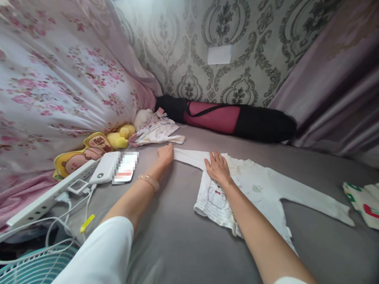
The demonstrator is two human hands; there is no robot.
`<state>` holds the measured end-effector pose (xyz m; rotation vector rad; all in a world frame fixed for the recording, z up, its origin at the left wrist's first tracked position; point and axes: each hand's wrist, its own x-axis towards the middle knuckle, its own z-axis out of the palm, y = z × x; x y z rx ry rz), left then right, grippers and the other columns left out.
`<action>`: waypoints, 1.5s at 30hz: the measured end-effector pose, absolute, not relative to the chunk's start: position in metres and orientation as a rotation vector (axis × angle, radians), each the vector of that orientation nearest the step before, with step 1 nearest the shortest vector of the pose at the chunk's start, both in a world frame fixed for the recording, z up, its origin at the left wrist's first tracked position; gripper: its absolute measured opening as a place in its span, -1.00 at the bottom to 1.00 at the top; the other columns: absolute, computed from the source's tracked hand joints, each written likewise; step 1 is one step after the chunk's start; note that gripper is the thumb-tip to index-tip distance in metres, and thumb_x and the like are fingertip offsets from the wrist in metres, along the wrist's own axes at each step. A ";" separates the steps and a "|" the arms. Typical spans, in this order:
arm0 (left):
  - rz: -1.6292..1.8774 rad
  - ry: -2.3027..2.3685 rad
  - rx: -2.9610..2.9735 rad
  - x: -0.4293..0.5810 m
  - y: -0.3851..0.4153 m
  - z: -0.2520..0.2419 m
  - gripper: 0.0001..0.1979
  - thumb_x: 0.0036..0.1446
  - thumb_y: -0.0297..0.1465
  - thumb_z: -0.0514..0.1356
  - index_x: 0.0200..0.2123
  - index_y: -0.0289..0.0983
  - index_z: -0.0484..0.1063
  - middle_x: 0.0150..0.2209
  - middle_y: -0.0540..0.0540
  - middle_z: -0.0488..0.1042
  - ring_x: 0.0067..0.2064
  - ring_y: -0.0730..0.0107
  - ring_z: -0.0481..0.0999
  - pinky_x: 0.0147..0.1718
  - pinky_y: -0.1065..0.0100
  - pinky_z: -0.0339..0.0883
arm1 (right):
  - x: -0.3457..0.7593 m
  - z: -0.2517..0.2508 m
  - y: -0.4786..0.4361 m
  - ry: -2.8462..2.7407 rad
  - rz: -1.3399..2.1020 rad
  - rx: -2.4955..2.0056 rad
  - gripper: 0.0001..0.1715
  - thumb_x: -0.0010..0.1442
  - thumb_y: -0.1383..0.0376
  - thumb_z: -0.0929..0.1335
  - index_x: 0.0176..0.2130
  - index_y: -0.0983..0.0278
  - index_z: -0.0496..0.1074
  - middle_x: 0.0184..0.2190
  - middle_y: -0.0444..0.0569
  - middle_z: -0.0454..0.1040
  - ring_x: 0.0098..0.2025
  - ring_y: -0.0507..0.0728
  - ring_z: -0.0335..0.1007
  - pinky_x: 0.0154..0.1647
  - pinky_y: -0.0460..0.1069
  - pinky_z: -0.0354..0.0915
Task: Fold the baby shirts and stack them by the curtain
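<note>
White top [266,193]: sleeve-to-sleeve axis runs crosswise, collar [248,162] pointing away.
Left hand [166,154] clamps one sleeve [189,156]; right hand [218,167] lies flat.

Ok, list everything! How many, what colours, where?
shirt: 1, white, middle
sheet: 1, grey, underneath
folded cloth: 1, multicoloured, far right
bag: 1, black and maroon, back
wallpaper: 1, grey, back
wall panel: 1, white, back
clothes pile: 1, pale, before bag
toys: at least 2, yellow, left
power strip: 1, white, left
device: 1, white, left
blurred rectangle: 1, whitish, beside device
cords and plugs: several, white, lower left
tag: 1, yellow, lower left
basket: 1, teal, bottom left
flowered curtain: 1, pink, left
plain curtain: 1, purple, right
bracelet: 1, pale, left wrist
worn sleeves: 2, white, bottom
left grip: 1, bare, closed on shirt
right grip: 1, bare, flat on shirt
</note>
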<state>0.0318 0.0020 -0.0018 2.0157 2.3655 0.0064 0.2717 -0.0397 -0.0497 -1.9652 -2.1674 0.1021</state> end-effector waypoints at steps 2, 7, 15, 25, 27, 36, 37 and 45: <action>0.069 2.410 2.086 0.045 0.000 0.005 -0.62 0.26 -0.58 -0.16 0.02 -0.47 0.33 0.00 -0.47 0.42 0.05 -0.01 0.45 -0.07 0.11 0.31 | 0.271 -0.048 -0.041 -2.163 0.100 -1.959 -0.29 0.37 0.04 0.02 0.34 0.34 0.07 0.37 0.16 0.01 0.39 0.24 -0.16 0.35 0.13 -0.24; 0.366 1.763 2.639 0.115 -0.025 0.005 -0.60 0.34 -0.40 -0.15 0.10 -0.40 0.31 0.15 -0.34 0.35 0.23 0.11 0.27 0.19 0.15 0.08 | 0.271 -0.041 -0.043 -2.189 0.128 -2.008 -0.31 0.38 0.10 0.01 0.36 0.33 0.02 0.38 0.12 -0.03 0.41 0.21 -0.21 0.36 0.13 -0.24; 0.242 1.477 2.401 0.155 -0.046 -0.027 -0.34 0.36 -0.11 -0.28 0.36 -0.40 -0.07 0.37 -0.29 0.01 0.38 0.16 -0.03 0.30 0.09 -0.12 | 0.275 -0.041 -0.043 -2.277 0.107 -2.037 -0.29 0.33 0.17 0.07 0.38 0.33 -0.07 0.41 0.07 -0.13 0.42 0.18 -0.28 0.36 0.10 -0.25; 0.070 1.840 2.510 0.083 -0.021 -0.037 -0.43 0.36 -0.20 -0.21 0.33 -0.32 0.08 0.35 -0.29 0.06 0.37 0.08 0.02 0.29 0.04 -0.11 | 0.269 -0.043 -0.044 -2.152 0.104 -2.002 -0.34 0.35 0.22 0.02 0.36 0.34 0.02 0.38 0.09 0.00 0.39 0.17 -0.18 0.35 0.10 -0.27; 0.097 1.896 2.535 0.075 -0.019 -0.037 -0.45 0.35 -0.22 -0.20 0.31 -0.30 0.12 0.33 -0.28 0.12 0.36 0.06 0.04 0.30 -0.02 -0.17 | 0.269 -0.043 -0.044 -2.145 0.115 -2.004 -0.34 0.35 0.22 0.02 0.36 0.34 0.03 0.38 0.09 -0.01 0.40 0.17 -0.18 0.35 0.09 -0.27; 0.238 2.034 2.343 0.050 -0.017 -0.038 -0.53 0.35 -0.31 -0.15 0.25 -0.30 0.18 0.32 -0.20 0.17 0.33 0.04 0.10 0.27 -0.06 -0.07 | 0.269 -0.043 -0.048 -2.139 0.184 -1.964 -0.33 0.35 0.21 0.02 0.36 0.37 0.00 0.39 0.12 -0.04 0.41 0.19 -0.23 0.36 0.11 -0.30; 0.217 2.028 2.343 0.049 -0.016 -0.037 -0.52 0.36 -0.30 -0.16 0.26 -0.30 0.17 0.32 -0.19 0.15 0.34 0.04 0.08 0.27 -0.06 -0.07 | 0.270 -0.041 -0.047 -2.136 0.215 -1.960 -0.33 0.35 0.20 0.03 0.36 0.38 -0.01 0.39 0.13 -0.06 0.41 0.18 -0.25 0.36 0.11 -0.32; 0.180 1.890 2.427 0.074 -0.004 -0.011 -0.60 0.28 -0.35 -0.05 0.15 -0.20 0.31 0.25 -0.25 0.27 0.31 -0.04 0.13 0.26 -0.18 -0.17 | 0.349 -0.002 -0.026 -1.926 0.444 -1.810 -0.40 0.37 0.29 0.01 0.31 0.28 0.13 0.28 -0.02 0.23 0.28 0.03 0.13 0.26 -0.03 0.04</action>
